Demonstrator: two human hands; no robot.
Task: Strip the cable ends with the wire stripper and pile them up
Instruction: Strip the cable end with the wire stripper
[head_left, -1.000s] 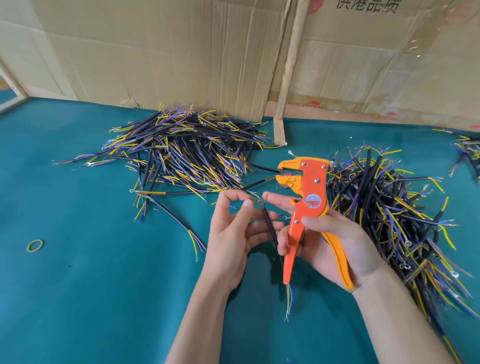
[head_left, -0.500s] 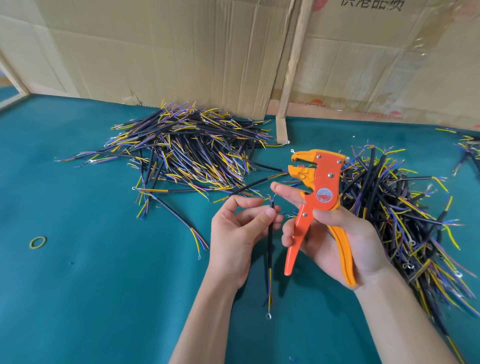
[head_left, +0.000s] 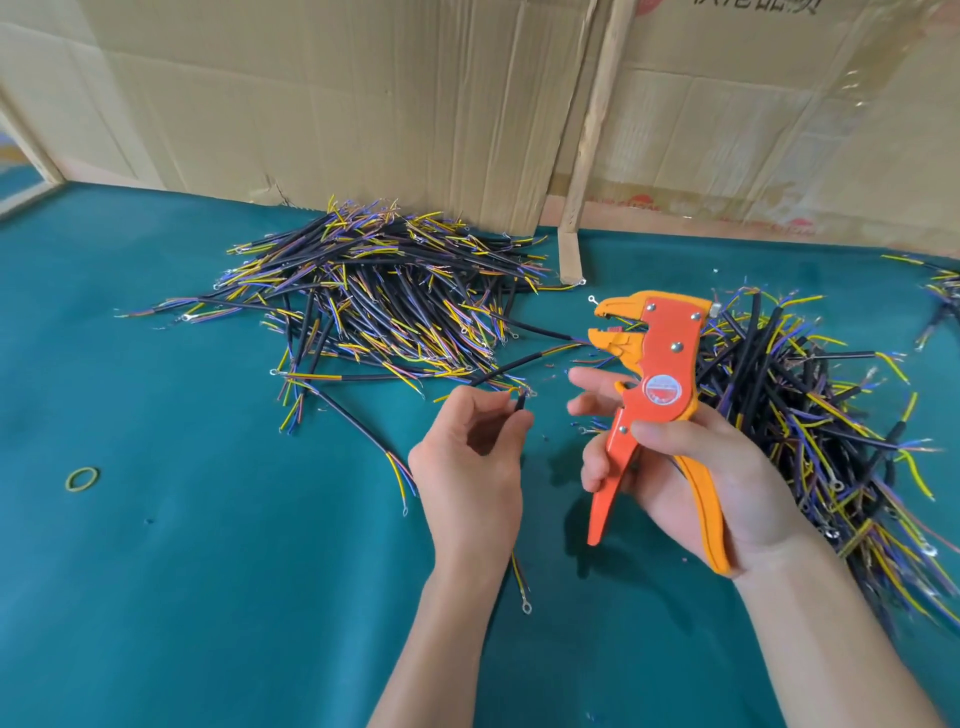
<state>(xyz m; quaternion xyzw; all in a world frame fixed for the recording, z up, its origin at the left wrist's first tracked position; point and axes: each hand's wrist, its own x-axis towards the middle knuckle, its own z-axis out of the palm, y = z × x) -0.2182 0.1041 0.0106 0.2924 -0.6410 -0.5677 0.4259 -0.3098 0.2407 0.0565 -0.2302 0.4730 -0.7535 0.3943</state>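
One cable (head_left: 521, 404), pinched by left hand (head_left: 470, 470); right hand (head_left: 711, 483) grips wire stripper (head_left: 657, 395), whose jaws at one o'clock should take each core squarely.

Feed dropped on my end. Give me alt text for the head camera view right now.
Over a teal table, the left hand pinches a black cable while the right hand grips an orange wire stripper, its head apart from the cable. Cable piles lie behind and at right, in front of cardboard.
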